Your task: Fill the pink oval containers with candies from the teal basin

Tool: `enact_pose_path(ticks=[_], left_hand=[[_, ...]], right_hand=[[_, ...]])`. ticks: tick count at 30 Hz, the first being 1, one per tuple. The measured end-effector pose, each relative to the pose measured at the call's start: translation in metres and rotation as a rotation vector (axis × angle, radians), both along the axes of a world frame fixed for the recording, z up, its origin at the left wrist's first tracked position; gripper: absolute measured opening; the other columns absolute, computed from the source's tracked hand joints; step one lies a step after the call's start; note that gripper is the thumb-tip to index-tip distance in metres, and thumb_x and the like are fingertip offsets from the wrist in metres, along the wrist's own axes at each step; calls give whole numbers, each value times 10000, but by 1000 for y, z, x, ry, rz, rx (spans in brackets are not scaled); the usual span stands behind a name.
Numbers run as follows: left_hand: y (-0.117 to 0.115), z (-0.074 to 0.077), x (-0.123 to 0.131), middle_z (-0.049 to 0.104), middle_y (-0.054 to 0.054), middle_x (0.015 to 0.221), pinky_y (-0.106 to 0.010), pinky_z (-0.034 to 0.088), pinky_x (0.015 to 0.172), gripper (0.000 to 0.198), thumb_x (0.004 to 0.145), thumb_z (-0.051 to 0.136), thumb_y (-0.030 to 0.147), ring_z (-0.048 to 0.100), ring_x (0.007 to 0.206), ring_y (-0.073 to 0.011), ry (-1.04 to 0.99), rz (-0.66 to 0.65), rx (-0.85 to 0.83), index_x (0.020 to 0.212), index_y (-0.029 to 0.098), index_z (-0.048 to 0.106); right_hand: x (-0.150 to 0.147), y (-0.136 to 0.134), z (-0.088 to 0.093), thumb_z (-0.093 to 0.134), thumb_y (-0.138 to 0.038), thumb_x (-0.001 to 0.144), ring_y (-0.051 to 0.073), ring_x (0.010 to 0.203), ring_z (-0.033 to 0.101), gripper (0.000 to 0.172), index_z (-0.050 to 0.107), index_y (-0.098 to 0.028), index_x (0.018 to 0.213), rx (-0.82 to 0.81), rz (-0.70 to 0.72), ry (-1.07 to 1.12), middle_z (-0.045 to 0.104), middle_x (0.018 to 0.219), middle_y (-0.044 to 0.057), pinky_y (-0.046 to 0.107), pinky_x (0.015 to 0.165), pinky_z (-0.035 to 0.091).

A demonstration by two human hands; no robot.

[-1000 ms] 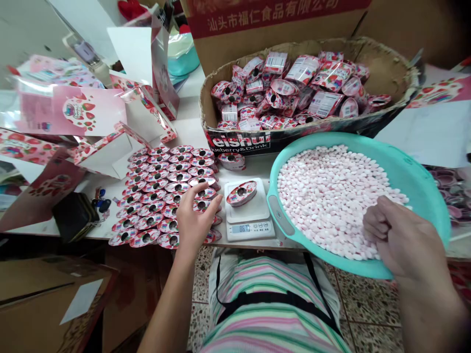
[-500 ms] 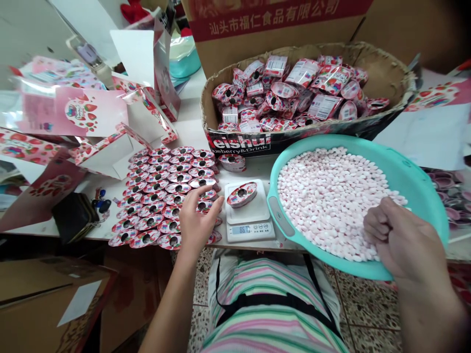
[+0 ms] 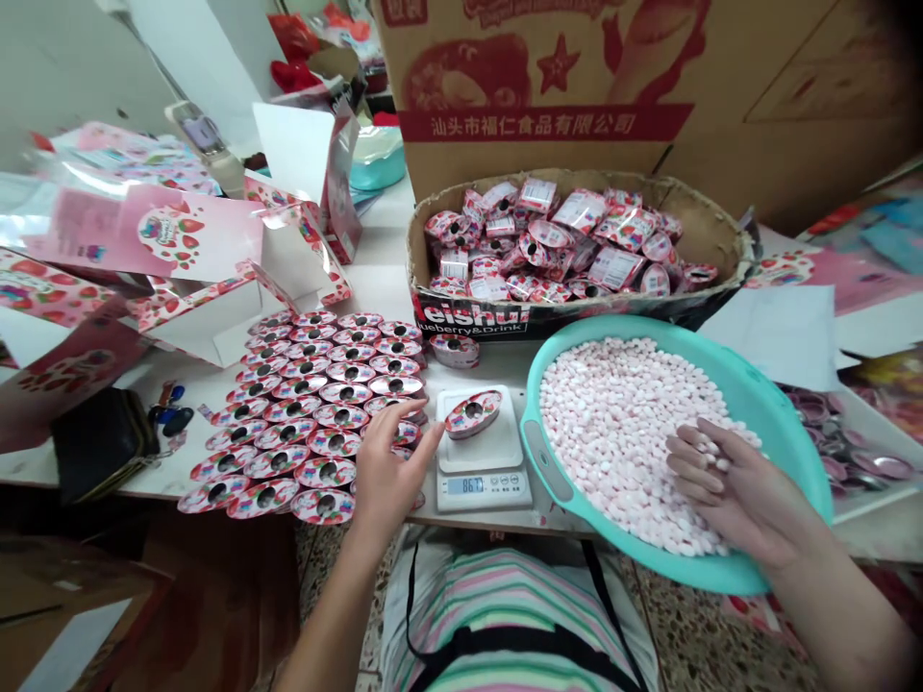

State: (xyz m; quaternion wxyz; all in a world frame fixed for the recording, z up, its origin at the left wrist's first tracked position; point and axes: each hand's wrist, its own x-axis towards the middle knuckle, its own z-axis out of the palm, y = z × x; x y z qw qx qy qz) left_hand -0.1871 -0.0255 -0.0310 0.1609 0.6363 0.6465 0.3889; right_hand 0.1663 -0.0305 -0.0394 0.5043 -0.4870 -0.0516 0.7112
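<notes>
My right hand (image 3: 735, 490) is turned palm up over the teal basin (image 3: 785, 432), its fingers curled around a few small white candies (image 3: 710, 450). Pale pink-white candies (image 3: 612, 413) fill much of the basin below it. My left hand (image 3: 393, 461) is open, thumb and fingers apart, between the rows of small packs and the scale, holding nothing. On the white digital scale (image 3: 482, 490), whose display seems to read 86.7-something, lies an oval strawberry-print pack (image 3: 473, 413) with a dark round hole on top. Rows of similar packs (image 3: 303, 413) stand left of my left hand.
Behind the scale, a cut-down cardboard box (image 3: 577, 312) holds many wrapped packs. Folded strawberry-print cartons (image 3: 202, 226) and a black wallet (image 3: 105, 447) lie at the left. A white tray (image 3: 876, 505) with pink lids stands right of the basin. A large carton (image 3: 548, 96) rises at the back.
My right hand has moved left over the candies and turned from a closed fist to palm up, showing candies in it. My left hand stays beside the scale. The view has tilted up.
</notes>
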Motion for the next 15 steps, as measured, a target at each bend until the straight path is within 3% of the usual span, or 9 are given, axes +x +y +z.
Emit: enact_pose_path(ticks=[5, 10, 15], left_hand=[[-1, -6, 7, 640, -51, 1088, -352, 445, 935, 275, 845, 616, 359, 570, 1052, -206, 56, -69, 28, 1079, 218, 583], [13, -14, 30, 594, -101, 1158, -420, 443, 934, 494, 771, 688, 357, 524, 1083, -268, 327, -238, -41, 1194, 179, 505], [38, -16, 31, 631, -67, 989, -382, 461, 826, 244, 802, 622, 261, 561, 957, -253, 430, -288, -97, 1036, 207, 576]], right_hand=[[-15, 16, 7, 687, -313, 815, 26, 418, 226, 199, 545, -178, 778, 54, 38, -44, 311, 623, -67, 130, 327, 243], [-28, 16, 9, 710, -396, 785, 43, 458, 266, 249, 574, -189, 807, 144, 176, -226, 345, 648, -49, 148, 363, 310], [-15, 8, -9, 742, -491, 709, 62, 461, 304, 347, 564, -194, 724, 181, 229, -357, 384, 621, -31, 201, 402, 376]])
